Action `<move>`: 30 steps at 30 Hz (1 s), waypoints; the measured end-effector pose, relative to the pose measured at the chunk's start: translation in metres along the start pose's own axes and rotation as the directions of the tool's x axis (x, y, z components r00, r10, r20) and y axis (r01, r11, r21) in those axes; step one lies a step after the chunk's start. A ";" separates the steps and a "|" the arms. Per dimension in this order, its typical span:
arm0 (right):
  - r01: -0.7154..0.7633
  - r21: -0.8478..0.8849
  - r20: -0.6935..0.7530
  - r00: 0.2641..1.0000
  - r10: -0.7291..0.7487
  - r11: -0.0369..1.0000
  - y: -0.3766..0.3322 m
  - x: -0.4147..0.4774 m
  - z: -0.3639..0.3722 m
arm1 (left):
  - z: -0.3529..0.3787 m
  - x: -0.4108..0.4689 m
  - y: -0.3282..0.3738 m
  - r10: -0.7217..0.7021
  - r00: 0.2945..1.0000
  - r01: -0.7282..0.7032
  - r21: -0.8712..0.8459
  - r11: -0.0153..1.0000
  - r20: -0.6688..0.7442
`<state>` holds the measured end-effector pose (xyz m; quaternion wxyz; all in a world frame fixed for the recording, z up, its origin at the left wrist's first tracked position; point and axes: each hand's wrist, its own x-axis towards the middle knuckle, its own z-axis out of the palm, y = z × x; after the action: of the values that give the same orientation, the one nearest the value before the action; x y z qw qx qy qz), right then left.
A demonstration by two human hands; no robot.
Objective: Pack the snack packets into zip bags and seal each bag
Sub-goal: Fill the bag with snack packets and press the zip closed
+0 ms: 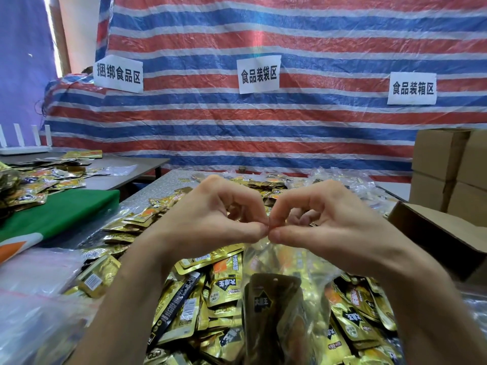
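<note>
Now my left hand (pixel 210 219) and right hand (pixel 324 222) both pinch the top edge of the clear zip bag (pixel 284 291), fingertips touching, above gold snack packets (pixel 224 283).

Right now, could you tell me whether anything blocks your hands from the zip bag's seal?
Nothing visible: left hand and right hand already pinch the zip bag at its top edge, packets sitting lower inside.

So the striped tarp (pixel 316 35) has three paper signs: left sign (pixel 118 73) says 捆绑食品区, middle sign (pixel 259 74) 食品装袋区, right sign (pixel 412 88) 食品装箱区. Print on the snack packets (pixel 226 283) is upside down, can't really read it.
</note>
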<state>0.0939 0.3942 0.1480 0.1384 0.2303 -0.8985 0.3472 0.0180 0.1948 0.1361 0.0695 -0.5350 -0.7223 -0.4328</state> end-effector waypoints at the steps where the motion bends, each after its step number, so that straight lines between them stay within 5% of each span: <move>1: 0.011 0.026 -0.006 1.000 -0.010 1.000 0.000 0.000 -0.001 | 0.000 0.000 -0.001 0.016 1.000 -0.016 -0.019 1.000 -0.016; 30: -0.267 0.244 0.069 0.964 0.258 0.932 0.039 -0.040 -0.054 | -0.011 -0.006 -0.020 0.007 0.996 -0.029 -0.253 0.967 -0.089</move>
<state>0.1127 0.4698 0.1488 0.0442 0.1300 -0.8723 0.4693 0.0000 0.1823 0.1287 0.0358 -0.5267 -0.6524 -0.5438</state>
